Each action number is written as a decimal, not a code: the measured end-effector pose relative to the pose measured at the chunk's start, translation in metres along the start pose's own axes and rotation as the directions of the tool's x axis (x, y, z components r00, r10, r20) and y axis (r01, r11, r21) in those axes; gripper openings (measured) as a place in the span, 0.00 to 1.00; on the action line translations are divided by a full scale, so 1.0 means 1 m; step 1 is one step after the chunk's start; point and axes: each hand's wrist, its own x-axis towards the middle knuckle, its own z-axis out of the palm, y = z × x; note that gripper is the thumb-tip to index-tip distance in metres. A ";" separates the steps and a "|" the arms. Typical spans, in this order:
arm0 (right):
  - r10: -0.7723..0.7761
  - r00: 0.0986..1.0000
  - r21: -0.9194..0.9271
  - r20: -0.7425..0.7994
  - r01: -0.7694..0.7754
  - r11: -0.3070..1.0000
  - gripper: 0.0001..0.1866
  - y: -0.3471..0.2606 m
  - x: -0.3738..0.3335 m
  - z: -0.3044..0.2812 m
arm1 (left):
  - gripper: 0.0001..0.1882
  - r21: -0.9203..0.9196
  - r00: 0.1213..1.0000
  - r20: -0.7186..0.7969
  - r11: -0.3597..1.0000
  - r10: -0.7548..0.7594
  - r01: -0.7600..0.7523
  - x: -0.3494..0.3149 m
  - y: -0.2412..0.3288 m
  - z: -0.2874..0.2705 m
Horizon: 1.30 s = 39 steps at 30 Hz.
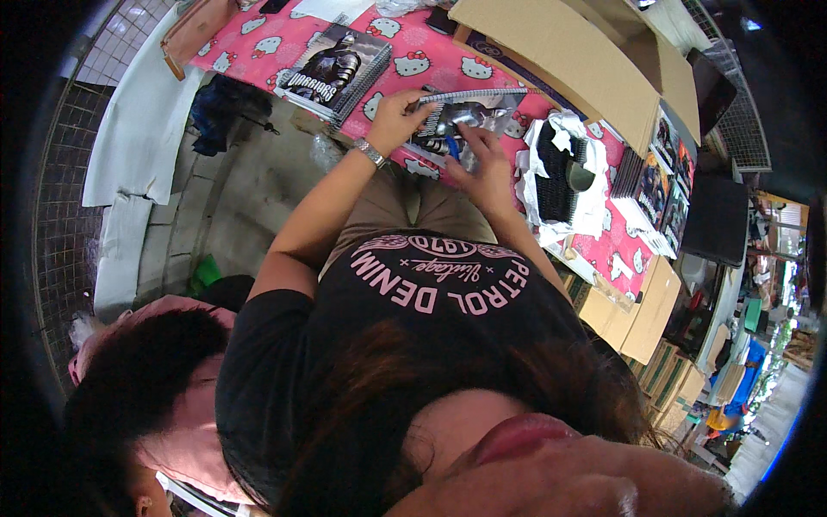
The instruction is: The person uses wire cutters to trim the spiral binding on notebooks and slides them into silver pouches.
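A spiral notebook point(469, 116) with a grey armoured figure on its cover lies in front of me, its pale wire coil point(482, 93) along the far edge. My left hand point(398, 121), with a metal watch on the wrist, pinches the notebook's left end by the coil. Over the cover's near right part is my right hand point(488, 164), fingers bent. A small blue thing point(453, 148) shows between its thumb and index finger; its kind is unclear. To the left lies a stack of similar spiral notebooks point(336, 71).
A pink patterned cloth point(413, 62) covers the table. At right, black coils point(558, 185) rest on crumpled white paper, near stacked notebooks point(655, 185). An open cardboard box point(551, 39) stands at the back. Another person point(185, 379) is close on my left.
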 end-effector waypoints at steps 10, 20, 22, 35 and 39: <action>0.268 0.935 0.296 0.232 -0.331 0.896 0.23 -0.007 0.016 0.013 | 0.13 0.231 0.992 -0.031 0.966 0.125 -0.115 -0.003 -0.021 0.000; 0.440 0.891 0.351 0.115 -0.450 0.821 0.21 0.054 -0.026 -0.006 | 0.11 0.527 0.930 -0.043 0.799 0.365 -0.289 0.035 0.077 -0.054; 0.569 0.822 0.143 0.009 -0.564 0.813 0.21 0.092 -0.054 -0.014 | 0.15 0.788 0.905 0.070 0.533 0.420 -0.308 0.059 0.126 -0.077; 0.354 0.915 -0.392 -0.194 -0.403 0.827 0.16 0.144 -0.028 -0.072 | 0.25 0.919 0.971 0.239 0.318 0.025 -0.235 0.168 -0.053 -0.126; 0.425 0.894 -0.677 -0.143 -0.402 0.617 0.19 0.186 -0.054 -0.086 | 0.28 0.963 0.959 0.101 0.270 -0.266 -0.027 0.144 -0.065 -0.183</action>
